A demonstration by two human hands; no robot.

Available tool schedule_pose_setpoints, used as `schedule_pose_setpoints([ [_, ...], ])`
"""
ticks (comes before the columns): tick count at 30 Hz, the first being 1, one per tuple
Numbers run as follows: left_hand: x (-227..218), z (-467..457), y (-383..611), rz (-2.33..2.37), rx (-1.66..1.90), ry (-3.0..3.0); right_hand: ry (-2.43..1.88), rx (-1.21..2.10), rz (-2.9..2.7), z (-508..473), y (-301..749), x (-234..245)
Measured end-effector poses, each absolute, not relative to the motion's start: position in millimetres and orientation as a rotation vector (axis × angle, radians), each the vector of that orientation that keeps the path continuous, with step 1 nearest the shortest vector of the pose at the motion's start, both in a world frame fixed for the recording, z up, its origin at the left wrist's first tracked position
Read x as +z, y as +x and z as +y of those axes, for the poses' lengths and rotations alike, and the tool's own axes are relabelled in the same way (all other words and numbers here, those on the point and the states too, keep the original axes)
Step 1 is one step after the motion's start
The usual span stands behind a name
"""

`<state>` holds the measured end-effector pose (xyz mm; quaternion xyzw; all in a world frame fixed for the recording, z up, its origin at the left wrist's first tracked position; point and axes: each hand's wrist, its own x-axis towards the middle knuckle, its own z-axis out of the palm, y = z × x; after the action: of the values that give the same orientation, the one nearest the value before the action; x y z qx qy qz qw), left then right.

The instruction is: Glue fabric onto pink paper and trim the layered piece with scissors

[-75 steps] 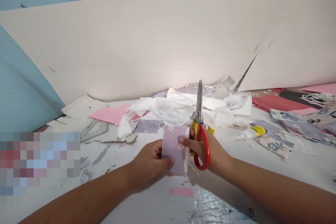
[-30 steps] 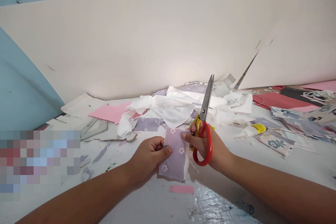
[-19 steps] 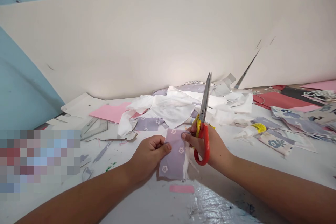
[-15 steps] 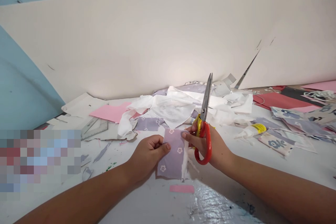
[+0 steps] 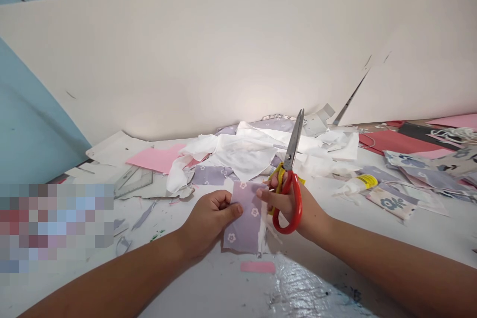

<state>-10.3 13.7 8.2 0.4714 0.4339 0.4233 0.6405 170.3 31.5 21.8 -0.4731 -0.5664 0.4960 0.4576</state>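
A lavender piece of fabric [image 5: 244,223] with white flowers is held up just above the table, its right edge frayed and white. My left hand [image 5: 216,216] pinches its left side between thumb and fingers. On the other side, my right hand [image 5: 285,201] has the scissors [image 5: 294,179] hooked on it, blades pointing up and nearly closed, with red and yellow handles. Its thumb and fingertips also touch the fabric's upper right corner. A small pink strip [image 5: 258,267] lies on the table below the fabric.
Crumpled white cloth [image 5: 242,151] and lavender scraps [image 5: 210,175] lie behind my hands. To the left are pink paper [image 5: 154,158] and a clear set square [image 5: 136,182]. A glue bottle [image 5: 356,185] and fabric pieces [image 5: 391,203] lie right. A white panel [image 5: 223,59] stands behind.
The scissors have tilted slightly, their tips moving a little right and down. My left hand and the fabric are almost unmoved.
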Motion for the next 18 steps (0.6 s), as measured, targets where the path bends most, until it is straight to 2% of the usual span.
schedule_pose_setpoints([
  [6,6.0,14.7,-11.4,0.984,0.961,1.097,-1.232,1.130,-1.447,30.3,169.1,23.7],
  [18,7.1,14.4,-9.3,1.015,1.000,1.194,-1.265,1.206,-1.545,29.4,167.5,18.8],
])
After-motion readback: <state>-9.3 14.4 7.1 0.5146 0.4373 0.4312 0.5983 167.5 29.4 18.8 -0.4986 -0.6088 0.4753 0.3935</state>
